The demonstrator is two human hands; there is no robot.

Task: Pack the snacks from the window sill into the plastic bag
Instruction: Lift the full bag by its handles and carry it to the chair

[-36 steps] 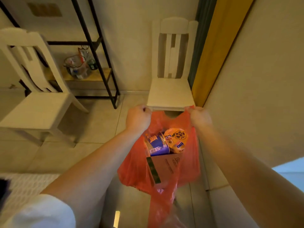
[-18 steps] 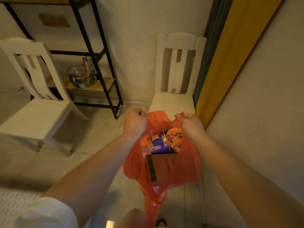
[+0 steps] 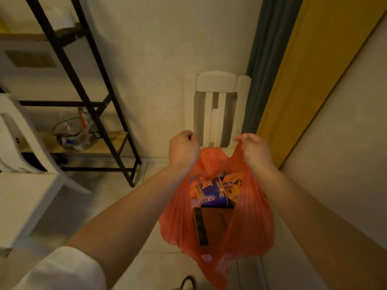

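Observation:
An orange plastic bag (image 3: 253, 222) hangs in the air in front of me, its mouth held apart. My left hand (image 3: 183, 150) is curled into a fist round the bag's left handle. My right hand (image 3: 254, 150) pinches the right handle, which sticks up above the fingers. Inside the bag I see a blue snack tub (image 3: 211, 194), a yellow-orange round pack (image 3: 232, 185) behind it, and a brown cardboard box (image 3: 211, 226) with a dark strip at the front. The window sill is out of view.
A white chair (image 3: 217, 97) stands against the wall straight ahead, beside a grey and yellow curtain (image 3: 297, 65). A second white chair (image 3: 18, 195) is at the left. A black metal shelf (image 3: 98, 95) holds a clear container (image 3: 73, 132). Tiled floor lies below.
Both hands have lifted the bag higher and drawn its handles closer together; the bag's mouth is narrower. My view has tilted up, showing more wall.

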